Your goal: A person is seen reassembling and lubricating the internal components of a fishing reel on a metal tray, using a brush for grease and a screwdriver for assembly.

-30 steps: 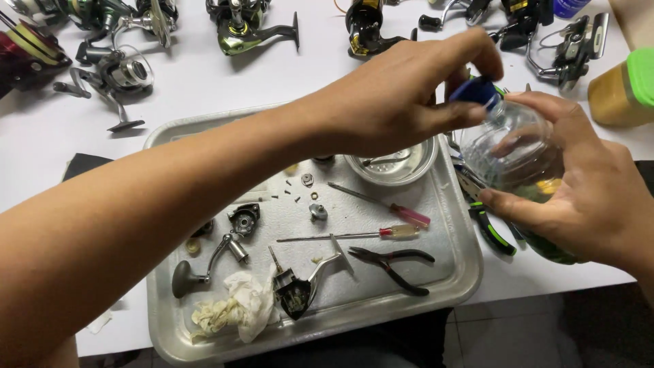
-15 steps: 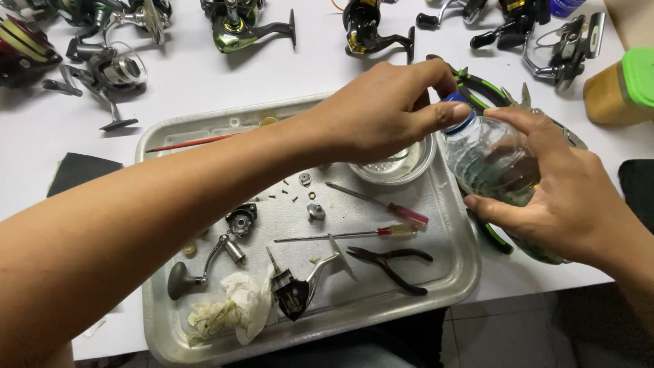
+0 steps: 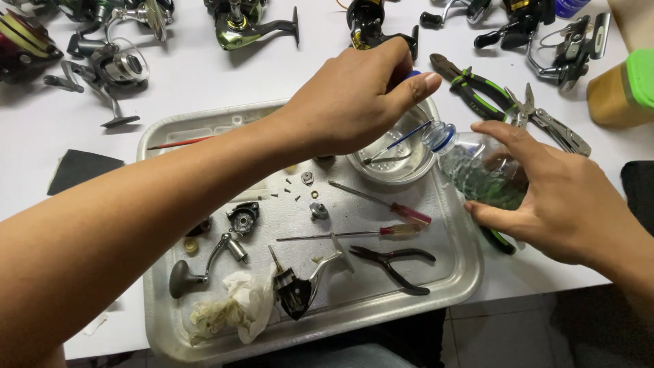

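My right hand (image 3: 565, 204) grips a clear plastic bottle (image 3: 480, 170) that lies tilted, its open neck with a blue ring at the rim of a small metal bowl (image 3: 392, 167). My left hand (image 3: 354, 95) hovers above the bowl, fingers pinched on a small blue cap (image 3: 411, 73) that is mostly hidden. A thin brush rests in the bowl. The bowl sits at the far right corner of a metal tray (image 3: 470, 272).
The tray holds two red-handled screwdrivers (image 3: 409, 217), black pliers (image 3: 395, 262), reel parts (image 3: 296, 289), small screws and a crumpled tissue (image 3: 231, 310). Several fishing reels (image 3: 116, 65) line the back. Green-handled pliers (image 3: 477, 92), a multi-tool (image 3: 555, 129) and a green-lidded jar (image 3: 623, 88) lie right.
The cap has come off the bottle in my left hand. My right hand has tipped the bottle from upright down toward the bowl.
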